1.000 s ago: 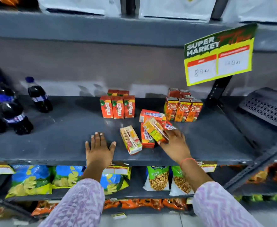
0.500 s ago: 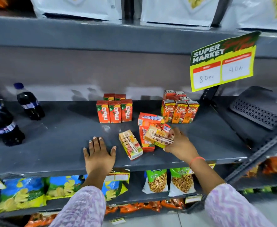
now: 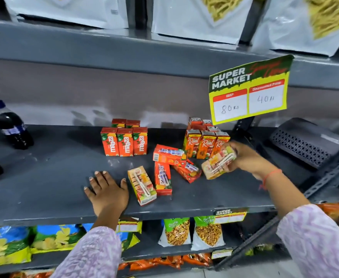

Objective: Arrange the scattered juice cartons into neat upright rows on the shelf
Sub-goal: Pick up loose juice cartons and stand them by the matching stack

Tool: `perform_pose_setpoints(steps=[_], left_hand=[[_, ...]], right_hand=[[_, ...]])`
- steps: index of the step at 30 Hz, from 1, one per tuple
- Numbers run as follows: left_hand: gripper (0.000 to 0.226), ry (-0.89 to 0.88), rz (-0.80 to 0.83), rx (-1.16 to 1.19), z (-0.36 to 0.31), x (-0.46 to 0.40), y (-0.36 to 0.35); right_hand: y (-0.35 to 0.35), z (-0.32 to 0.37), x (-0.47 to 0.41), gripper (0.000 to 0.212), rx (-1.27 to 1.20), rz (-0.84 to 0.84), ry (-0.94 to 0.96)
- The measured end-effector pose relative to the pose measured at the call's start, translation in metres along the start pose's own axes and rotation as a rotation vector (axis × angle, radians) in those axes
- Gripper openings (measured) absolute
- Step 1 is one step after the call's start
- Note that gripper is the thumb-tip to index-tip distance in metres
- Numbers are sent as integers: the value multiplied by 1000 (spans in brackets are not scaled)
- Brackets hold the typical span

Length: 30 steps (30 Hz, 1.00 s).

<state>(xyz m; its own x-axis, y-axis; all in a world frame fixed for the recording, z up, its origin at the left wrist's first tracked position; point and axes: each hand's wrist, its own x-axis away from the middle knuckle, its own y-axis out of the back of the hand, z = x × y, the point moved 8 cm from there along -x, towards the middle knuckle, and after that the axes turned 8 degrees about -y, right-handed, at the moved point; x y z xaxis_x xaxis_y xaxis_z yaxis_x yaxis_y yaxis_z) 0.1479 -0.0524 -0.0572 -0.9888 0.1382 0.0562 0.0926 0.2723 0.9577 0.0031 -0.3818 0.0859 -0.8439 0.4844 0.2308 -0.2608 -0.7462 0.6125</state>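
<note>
My right hand [image 3: 244,157] has its grip clenched around a mixed-fruit carton [image 3: 217,164], tilted and lifted just in front of the upright Real row [image 3: 206,144] toward the shelf's [image 3: 44,177] right end. My left hand [image 3: 106,189] lies flat, grip released, at the front edge beside a fallen carton [image 3: 142,185]; three red cartons [image 3: 169,155] lie scattered mid-shelf.

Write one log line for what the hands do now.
right hand: holding carton | left hand: flat on shelf | loose cartons: four lying down
</note>
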Motion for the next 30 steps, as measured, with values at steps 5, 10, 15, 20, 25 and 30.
perform_pose_setpoints(steps=[5,10,15,20,25,30], left_hand=[[70,18,-34,-30,0,-1,-1],[69,28,-54,-60,2,-2,-1],[69,30,-69,-53,2,-2,1],[68,35,-61,-38,3,-1,1],[69,36,-53,-33,2,0,2],[69,32,-41,-31,1,0,2]], right_hand=[[4,13,-45,45,599,-2,208],[-9,-7,-70,45,697,91,219],[3,-3,-69,54,680,30,300],[12,5,-68,56,721,65,330],[14,7,-74,59,850,109,206],[13,10,-70,59,858,99,234]])
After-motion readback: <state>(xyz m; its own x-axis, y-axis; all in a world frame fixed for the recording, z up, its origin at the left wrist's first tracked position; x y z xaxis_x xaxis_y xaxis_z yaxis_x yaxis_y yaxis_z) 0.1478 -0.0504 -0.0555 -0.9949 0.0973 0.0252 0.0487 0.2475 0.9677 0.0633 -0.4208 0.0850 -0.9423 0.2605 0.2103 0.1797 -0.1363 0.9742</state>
